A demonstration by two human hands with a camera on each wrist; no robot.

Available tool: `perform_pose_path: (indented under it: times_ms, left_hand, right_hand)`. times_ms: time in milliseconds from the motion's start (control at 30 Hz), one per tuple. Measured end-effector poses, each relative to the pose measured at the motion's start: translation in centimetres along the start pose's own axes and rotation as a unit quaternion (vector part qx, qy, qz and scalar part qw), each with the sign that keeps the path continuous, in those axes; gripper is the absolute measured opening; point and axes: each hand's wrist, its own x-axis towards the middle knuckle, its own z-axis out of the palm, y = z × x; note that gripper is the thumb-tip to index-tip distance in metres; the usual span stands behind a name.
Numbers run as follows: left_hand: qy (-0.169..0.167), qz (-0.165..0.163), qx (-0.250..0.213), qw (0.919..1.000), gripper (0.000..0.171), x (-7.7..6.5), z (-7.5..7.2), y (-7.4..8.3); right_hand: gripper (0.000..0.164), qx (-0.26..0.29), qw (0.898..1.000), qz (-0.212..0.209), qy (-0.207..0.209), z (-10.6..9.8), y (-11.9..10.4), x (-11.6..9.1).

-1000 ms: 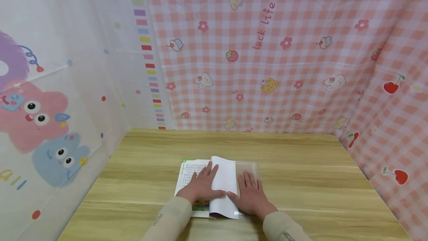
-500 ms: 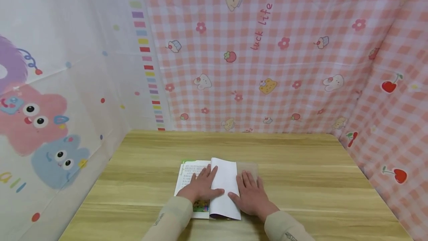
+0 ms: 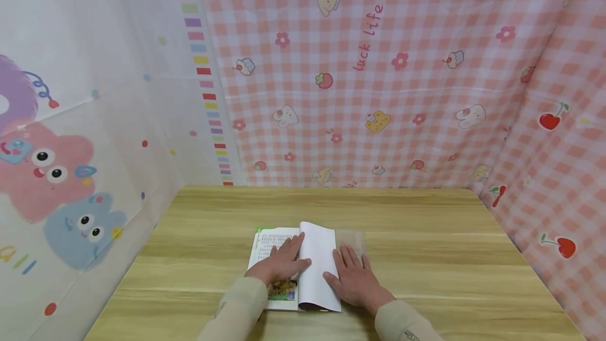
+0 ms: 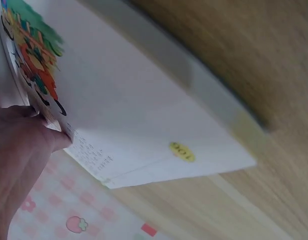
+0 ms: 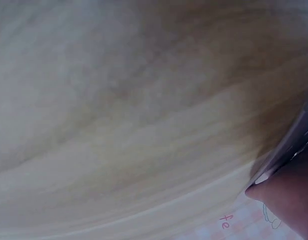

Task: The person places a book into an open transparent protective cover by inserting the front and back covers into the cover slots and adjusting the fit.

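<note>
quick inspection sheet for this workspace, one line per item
surface: wood-grain tabletop
job's things: open book, printed page showing at left; plain white sheet to its right, bowed up at the near edge; clear sheet showing beyond it
clutter: nothing seen
hands: left hand on the printed page; right hand by the white sheet's right edge, over the clear sheet
cables: nothing seen
surroundings: pink checked cloth behind, white cartoon cloth at left
</note>
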Motion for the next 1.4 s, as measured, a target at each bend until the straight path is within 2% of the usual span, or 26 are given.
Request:
perform_pose_path:
  times_ms: [167,300,433,767,967,1267,1400]
  left_hand:
    - [0.002,-0.001,0.03,0.9996,0.076,0.2,0.0,0.3]
    - [0.009,-0.004,0.052,0.9986,0.076,0.4,0.2,0.5]
    - [0.012,-0.004,0.062,0.998,0.076,0.6,0.4,0.4]
    - [0.0,-0.004,0.014,0.9999,0.071,0.1,0.1,0.4]
    - [0.008,-0.002,0.031,0.9995,0.071,0.1,0.3,0.5]
    - [0.013,-0.015,0.071,0.9973,0.072,0.2,0.7,1.1]
    - [0.013,-0.01,0.073,0.9972,0.072,0.4,0.9,0.8]
  right_hand:
    - [0.07,0.009,1.0,0.002,0.017,0.3,-0.1,0.1]
    - [0.066,-0.012,0.999,-0.012,0.04,0.7,-0.3,0.2]
    - [0.064,-0.019,0.999,-0.022,0.039,0.9,-0.3,0.2]
    - [0.065,0.001,1.0,-0.013,0.014,0.5,-0.3,-0.1]
    - [0.063,0.017,1.0,-0.013,0.018,0.3,-0.5,-0.2]
    - [0.059,0.009,0.998,-0.01,0.061,0.5,-1.1,-0.1]
    - [0.057,0.016,0.998,-0.006,0.056,0.2,-1.3,-0.2]
